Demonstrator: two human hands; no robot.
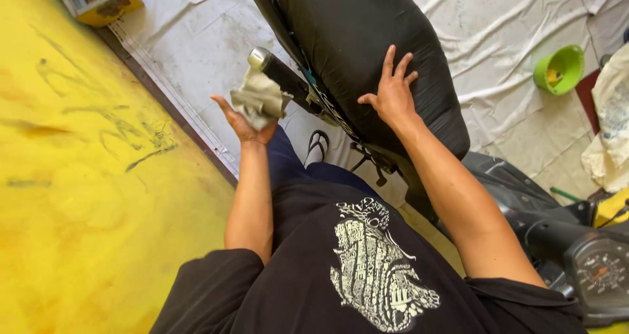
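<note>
My left hand [244, 125] holds a crumpled grey-beige rag [260, 98], pressed against a black cylindrical part with a silver metal end [261, 59] that sticks out beside a scooter's seat. My right hand [392, 91] lies flat with fingers spread on the black scooter seat [354, 39]. The seat runs away from me, up the middle of the view. My black printed shirt fills the bottom of the view.
A yellow wall [85, 176] fills the left side. A white sheet [511, 39] covers the floor, with a green bowl [559, 68] at the right. The scooter's speedometer [601, 272] is at lower right. A black sandal [317, 144] shows below the seat. A box [98, 0] sits top left.
</note>
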